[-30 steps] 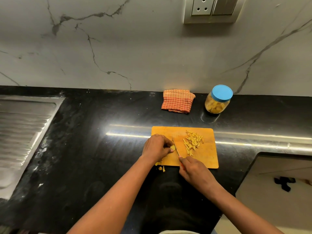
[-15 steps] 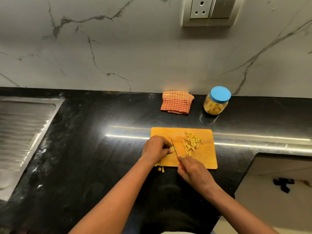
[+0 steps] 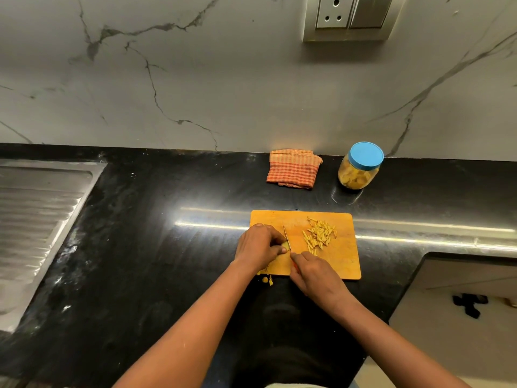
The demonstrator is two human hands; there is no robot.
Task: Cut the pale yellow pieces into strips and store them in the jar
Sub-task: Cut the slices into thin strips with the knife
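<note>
Head view looks down on a black stone counter [image 3: 140,247] with a wooden cutting board [image 3: 344,264] near the middle. The left hand [image 3: 258,246] sits at the board's 9 o'clock edge, fingers curled down and pinching a small pale yellow piece [image 3: 284,245] against the wood; only a sliver of that piece shows past the fingertips. The right hand [image 3: 314,273] lies at the board's 6 o'clock edge, closed around the handle of a knife [image 3: 286,237], of which a trace of red shows under the fingers. The thin blade runs away from the person toward 12 o'clock and stands just beside the left fingertips, against the held piece.

A loose heap of cut strips [image 3: 319,236] lies on the board at about 2 o'clock from the blade, apart from both hands. A few yellow scraps [image 3: 267,280] sit on the counter just off the board's near left corner, partly hidden by the left wrist.

Beyond the board at 12 o'clock lies a folded orange checked cloth [image 3: 293,169] against the marble wall. A clear jar [image 3: 358,175] with its blue lid [image 3: 366,154] on stands at 1 o'clock, holding pale yellow pieces. A steel sink drainboard [image 3: 36,219] lies far off at 9 o'clock, and a wall socket [image 3: 349,15] is mounted above.
</note>
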